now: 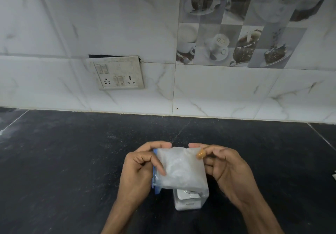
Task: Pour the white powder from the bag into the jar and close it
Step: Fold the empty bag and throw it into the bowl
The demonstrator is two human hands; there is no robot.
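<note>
While pinched between left hand (139,170) and right hand (228,170), a cloudy blue-edged bag (181,168) of white powder over the jar (187,203).

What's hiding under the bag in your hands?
A clear jar stands on the dark counter under the bag, with some white powder in its bottom. The bag covers most of the jar's top, so its opening can't be seen properly.

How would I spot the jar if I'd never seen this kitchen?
Look at the black counter under the white tiled wall, where the left hand and right hand hold a plastic bag of white powder. The jar stands just below that bag: clear and square-sided, unlike the floppy bag with its blue edge.
</note>
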